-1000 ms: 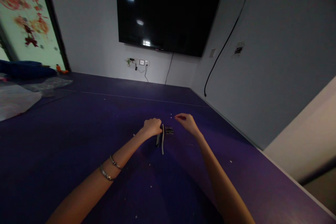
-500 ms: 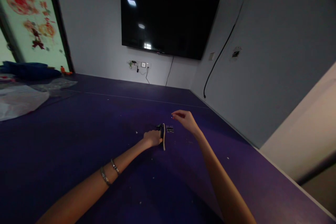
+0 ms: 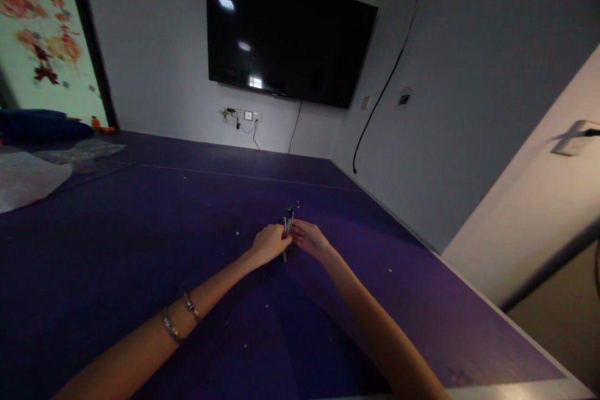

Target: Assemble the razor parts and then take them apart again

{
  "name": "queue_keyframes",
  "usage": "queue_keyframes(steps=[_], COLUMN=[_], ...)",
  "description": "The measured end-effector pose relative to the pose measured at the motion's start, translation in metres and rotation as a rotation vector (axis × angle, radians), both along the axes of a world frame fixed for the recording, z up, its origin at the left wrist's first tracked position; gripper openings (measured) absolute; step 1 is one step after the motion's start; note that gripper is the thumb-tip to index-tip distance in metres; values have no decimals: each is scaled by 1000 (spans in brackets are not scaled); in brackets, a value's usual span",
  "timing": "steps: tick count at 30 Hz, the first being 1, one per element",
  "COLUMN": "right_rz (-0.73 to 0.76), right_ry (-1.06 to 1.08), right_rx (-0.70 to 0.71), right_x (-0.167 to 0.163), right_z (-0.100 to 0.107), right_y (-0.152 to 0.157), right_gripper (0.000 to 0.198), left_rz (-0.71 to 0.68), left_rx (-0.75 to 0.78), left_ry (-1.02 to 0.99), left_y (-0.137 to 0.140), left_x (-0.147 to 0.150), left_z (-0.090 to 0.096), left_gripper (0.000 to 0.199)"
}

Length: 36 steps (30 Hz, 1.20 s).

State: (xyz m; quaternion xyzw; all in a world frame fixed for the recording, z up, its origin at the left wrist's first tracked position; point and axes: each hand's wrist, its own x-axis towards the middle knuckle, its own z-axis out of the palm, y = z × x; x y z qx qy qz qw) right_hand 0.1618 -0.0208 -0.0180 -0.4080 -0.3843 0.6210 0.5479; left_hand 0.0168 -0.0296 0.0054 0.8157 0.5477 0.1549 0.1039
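From where I stand, the left hand [image 3: 269,244] is curled around a small dark item [image 3: 288,223] with pale edges, gripping it just above the purple surface [image 3: 164,231] or against it; I can't tell which. The right hand [image 3: 310,239] meets it from the other side, fingers bunched together, though whether they pinch it or merely steady it is hidden. The item pokes out beyond the knuckles, and a pale strip shows below the grip, toward the person. I'd guess it is light, fairly stiff lengthwise, with some give, and not very slippery; the middle, where the left hand has it, looks a sound place to hold. The hands themselves block most of it. White specks [image 3: 237,233] dot the surface around the grip, a couple just past the fingertips. Well off to the left lie clear plastic [image 3: 89,151] and a pale sheet [image 3: 32,181]; far beyond hangs a television [image 3: 281,31], with a black cable [image 3: 385,84] to its right.
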Motion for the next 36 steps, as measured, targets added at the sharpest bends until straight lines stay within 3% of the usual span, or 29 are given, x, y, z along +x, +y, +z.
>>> queue_keyframes(steps=[5,8,11,15,21,29,36], right_rz=[-26,-94,-190,-308,-389,-450,-469], right_ry=[-69,-243,-457,-719,-1142,-1484,-1516], right_rx=[31,53,58,14,13,17,41], right_x=[0,12,42,102,159,157,152], right_z=[3,6,10,12,0,-15,-10], right_y=[-4,-4,-1,2,-1,3,-4], right_gripper=[16,17,21,9,10,9,7], left_rz=[-40,-62,-53,-31,38,20,12], left_rx=[52,64,57,36,-104,-99,-74], left_ry=[29,10,12,135,202,184,207], left_y=[-14,-16,-14,-2,15,19,17], left_x=[14,19,18,5,-7,8,13], left_z=[7,6,5,-2,-17,-23,-24], left_gripper=[28,36,45,36,46,42,30])
